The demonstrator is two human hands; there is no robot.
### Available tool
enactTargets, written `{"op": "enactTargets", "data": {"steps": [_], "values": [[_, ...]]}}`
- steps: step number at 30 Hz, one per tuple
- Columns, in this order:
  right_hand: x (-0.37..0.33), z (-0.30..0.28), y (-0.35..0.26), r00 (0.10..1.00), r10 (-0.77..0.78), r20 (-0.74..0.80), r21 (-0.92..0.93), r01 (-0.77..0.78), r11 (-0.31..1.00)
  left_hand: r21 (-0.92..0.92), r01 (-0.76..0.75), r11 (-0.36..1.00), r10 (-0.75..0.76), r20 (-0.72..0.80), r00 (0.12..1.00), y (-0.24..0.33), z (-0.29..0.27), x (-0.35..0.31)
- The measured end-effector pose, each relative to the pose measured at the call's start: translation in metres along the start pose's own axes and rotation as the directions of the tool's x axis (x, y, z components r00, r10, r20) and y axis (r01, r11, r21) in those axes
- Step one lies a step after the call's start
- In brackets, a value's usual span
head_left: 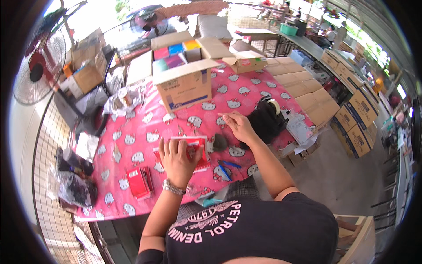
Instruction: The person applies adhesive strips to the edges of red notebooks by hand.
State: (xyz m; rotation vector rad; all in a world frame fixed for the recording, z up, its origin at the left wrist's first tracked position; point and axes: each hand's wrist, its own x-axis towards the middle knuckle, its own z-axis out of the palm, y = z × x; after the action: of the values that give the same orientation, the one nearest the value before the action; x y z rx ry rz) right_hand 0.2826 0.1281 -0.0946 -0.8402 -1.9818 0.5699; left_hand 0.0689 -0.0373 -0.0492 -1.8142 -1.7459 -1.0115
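"So, where is the person's left hand (176,159)?"

"Over the red cards (203,163) on the pink tablecloth (125,160), its fingers spread across them and the thumb out to the right. Whether it pinches one cannot be told, because the hand hides its own underside."

"And the right hand (238,126)?"

"Loosely part-open, index finger out, with nothing visible in it. A dark grey lump (220,143) sits between it and the cards, and the blue-handled pliers (231,164) lie closer to the person."

"Which step does this look like?"

"Probably a steadying one: the left hand seems to keep the cards in place while the right is free. A separate red stack (137,183) lies to their left, apart from them."

"What does the next move call for?"

"A light touch, most likely. The cards look thin and overlapping, so lifting one would want fingertips under an edge, with the others held down."
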Motion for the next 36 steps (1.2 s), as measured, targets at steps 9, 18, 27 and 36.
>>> {"op": "enactTargets", "data": {"steps": [9,18,27,36], "values": [[-0.007,-0.008,-0.088,0.980,0.065,0.187,0.349,-0.128,0.928,-0.062,-0.035,0.997,0.028,-0.105,0.994,0.004,-0.001,0.016],[-0.022,0.016,-0.074,0.995,-0.016,0.097,0.246,-0.009,0.969,-0.010,-0.100,0.995,0.099,-0.074,0.992,-0.011,0.019,0.012],[-0.038,0.037,-0.083,0.979,-0.026,0.200,-0.055,0.038,0.998,0.034,-0.124,0.992,0.128,-0.144,0.981,-0.021,0.037,0.021],[-0.016,0.008,-0.087,0.992,0.017,0.125,0.231,-0.045,0.972,-0.023,-0.188,0.982,0.186,-0.065,0.980,-0.016,0.027,0.026]]}}
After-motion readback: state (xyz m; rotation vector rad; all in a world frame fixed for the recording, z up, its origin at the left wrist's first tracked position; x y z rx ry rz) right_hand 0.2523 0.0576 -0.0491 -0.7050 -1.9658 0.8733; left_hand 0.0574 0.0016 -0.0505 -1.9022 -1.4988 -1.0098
